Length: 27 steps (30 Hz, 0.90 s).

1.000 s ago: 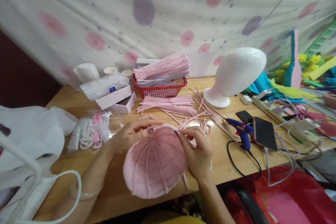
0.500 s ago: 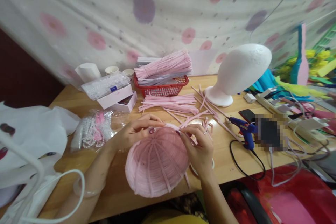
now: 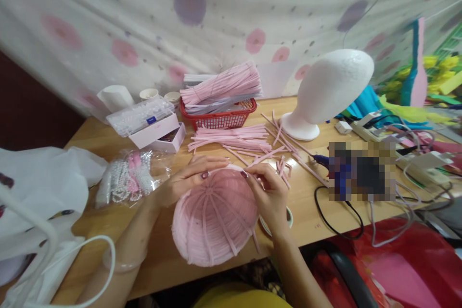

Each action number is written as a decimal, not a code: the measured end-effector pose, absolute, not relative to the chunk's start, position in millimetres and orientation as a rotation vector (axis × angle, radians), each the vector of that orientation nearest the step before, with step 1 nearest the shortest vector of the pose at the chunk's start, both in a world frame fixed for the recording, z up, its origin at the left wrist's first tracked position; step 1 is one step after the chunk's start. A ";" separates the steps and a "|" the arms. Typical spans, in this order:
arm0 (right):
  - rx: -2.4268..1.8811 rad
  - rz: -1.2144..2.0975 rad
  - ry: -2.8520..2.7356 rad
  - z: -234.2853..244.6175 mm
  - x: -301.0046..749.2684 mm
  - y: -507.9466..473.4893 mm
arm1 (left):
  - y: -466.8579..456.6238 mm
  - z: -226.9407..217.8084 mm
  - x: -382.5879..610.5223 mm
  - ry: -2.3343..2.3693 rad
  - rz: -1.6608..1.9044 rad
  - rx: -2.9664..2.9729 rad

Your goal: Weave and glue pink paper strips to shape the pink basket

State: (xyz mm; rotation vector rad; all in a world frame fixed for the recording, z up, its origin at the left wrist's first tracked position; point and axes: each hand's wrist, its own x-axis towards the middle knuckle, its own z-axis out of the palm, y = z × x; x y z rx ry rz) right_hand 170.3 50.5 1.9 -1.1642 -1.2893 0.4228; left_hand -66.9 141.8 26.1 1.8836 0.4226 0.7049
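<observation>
A pink ribbed bowl-shaped piece (image 3: 216, 221), which looks built from fuzzy stems, is held tilted above the front of the table with its hollow side towards me. My left hand (image 3: 191, 175) grips its far rim at the upper left, thumb inside and fingers behind. At the rim's upper right, my right hand (image 3: 269, 190) pinches the edge between thumb and fingers. A pale strip (image 3: 231, 167) runs along the rim between both hands. Whatever the fingertips behind the rim touch is hidden.
Pink stems (image 3: 231, 138) lie behind the bowl-shaped piece, before a red basket (image 3: 220, 120) of more stems. A white foam head (image 3: 332, 86) stands at the back right. A bag of beads (image 3: 132, 178) and a box (image 3: 155, 130) are left; cables (image 3: 319, 216) run right. A tape roll (image 3: 288, 216) is beside my right wrist.
My right hand has shifted slightly left along the rim, and its fingers have drawn in. The left hand keeps its hold. The camera view has moved a little.
</observation>
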 end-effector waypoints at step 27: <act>-1.342 0.246 -1.211 0.2 162.9 45.3 | 132.9 29.0 -70.3 0.569 0.767 1.624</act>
